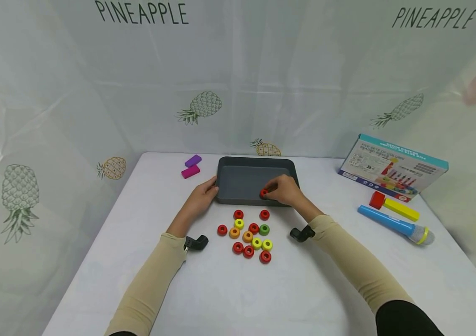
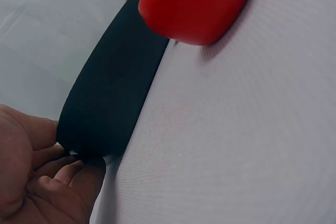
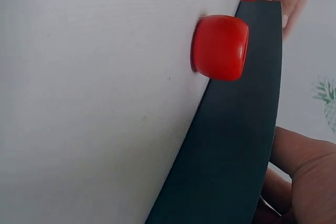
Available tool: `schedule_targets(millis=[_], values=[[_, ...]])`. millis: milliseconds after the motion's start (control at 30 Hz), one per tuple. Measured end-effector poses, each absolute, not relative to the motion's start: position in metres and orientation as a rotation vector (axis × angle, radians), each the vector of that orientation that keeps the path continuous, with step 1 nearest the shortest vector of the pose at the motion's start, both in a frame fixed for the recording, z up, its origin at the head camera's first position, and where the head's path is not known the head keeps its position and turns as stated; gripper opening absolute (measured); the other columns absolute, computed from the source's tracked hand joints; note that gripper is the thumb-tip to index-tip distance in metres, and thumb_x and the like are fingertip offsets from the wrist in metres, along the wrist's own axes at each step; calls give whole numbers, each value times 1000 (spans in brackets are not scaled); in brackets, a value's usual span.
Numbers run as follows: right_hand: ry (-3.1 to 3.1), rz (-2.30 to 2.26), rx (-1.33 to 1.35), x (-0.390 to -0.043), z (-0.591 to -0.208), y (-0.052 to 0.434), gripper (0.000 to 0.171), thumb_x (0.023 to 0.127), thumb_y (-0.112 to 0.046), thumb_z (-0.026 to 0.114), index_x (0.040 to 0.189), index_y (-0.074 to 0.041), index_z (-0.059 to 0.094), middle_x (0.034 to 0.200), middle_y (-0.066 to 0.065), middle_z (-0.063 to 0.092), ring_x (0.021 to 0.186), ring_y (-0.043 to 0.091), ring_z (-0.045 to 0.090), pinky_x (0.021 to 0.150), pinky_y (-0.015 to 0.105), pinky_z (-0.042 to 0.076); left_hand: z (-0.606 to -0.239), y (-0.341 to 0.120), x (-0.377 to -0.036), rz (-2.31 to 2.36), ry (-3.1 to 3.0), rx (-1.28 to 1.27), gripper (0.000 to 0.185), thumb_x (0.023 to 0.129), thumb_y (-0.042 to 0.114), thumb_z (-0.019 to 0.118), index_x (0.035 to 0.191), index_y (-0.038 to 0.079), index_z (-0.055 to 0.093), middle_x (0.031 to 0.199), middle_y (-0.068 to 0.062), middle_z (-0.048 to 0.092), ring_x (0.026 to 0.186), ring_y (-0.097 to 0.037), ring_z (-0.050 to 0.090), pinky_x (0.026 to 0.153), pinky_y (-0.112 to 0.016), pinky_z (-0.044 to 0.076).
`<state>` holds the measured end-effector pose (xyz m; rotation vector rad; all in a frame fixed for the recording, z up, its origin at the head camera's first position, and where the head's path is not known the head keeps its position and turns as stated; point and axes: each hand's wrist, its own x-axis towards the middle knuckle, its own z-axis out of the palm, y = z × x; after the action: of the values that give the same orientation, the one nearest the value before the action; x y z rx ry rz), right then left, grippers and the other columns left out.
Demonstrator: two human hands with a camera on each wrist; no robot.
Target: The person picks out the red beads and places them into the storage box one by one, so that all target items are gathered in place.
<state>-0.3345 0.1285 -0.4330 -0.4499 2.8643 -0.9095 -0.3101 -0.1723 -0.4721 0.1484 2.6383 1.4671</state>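
A dark grey rectangular tray [image 1: 239, 179] lies near the table's back edge. My left hand [image 1: 199, 199] grips its left side near the front corner; in the left wrist view the fingers curl at the tray's corner. Over the tray's front right part, my right hand [image 1: 286, 190] pinches a small red ring [image 1: 263, 193] between thumb and fingers. The right wrist view has that hand partly behind the tray wall [image 3: 226, 129], which hides the held ring. Several red, yellow and orange rings and a green ring [image 1: 264, 229] lie loosely in front of the tray.
Purple block [image 1: 193, 161] and magenta block [image 1: 190, 171] lie left of the tray. On the right stand a toy box [image 1: 393, 168], a red block [image 1: 377, 200], a yellow block [image 1: 401, 209] and a blue toy microphone [image 1: 389, 221]. A pineapple-print curtain [image 1: 305, 70] hangs behind the table.
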Motion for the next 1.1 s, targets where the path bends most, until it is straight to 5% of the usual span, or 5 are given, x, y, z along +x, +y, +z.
schedule_targets(millis=[367, 667, 1100], values=[[2889, -985, -511, -322, -427, 136, 29, 87, -17, 80, 112, -3, 77, 108, 14, 76, 95, 25, 71, 82, 40, 61, -476, -171, -309, 1444, 2654, 172, 56, 108, 32, 45, 160, 18, 31, 163, -9, 38, 152, -29, 33, 125, -48, 29], [2872, -1085, -612, -295, -412, 140, 28, 85, -17, 81, 109, -3, 78, 91, 8, 73, 79, 18, 63, 68, 30, 54, -477, -173, -310, 1450, 2658, 172, 56, 108, 35, 44, 161, 20, 31, 164, -7, 35, 153, -27, 32, 125, -47, 29], [2780, -1192, -690, -240, -397, 148, 31, 82, -13, 84, 111, -5, 76, 111, 14, 74, 99, 30, 70, 90, 46, 61, -475, -175, -309, 1462, 2662, 214, 56, 109, 34, 44, 161, 18, 30, 163, -9, 37, 152, -28, 34, 125, -48, 29]])
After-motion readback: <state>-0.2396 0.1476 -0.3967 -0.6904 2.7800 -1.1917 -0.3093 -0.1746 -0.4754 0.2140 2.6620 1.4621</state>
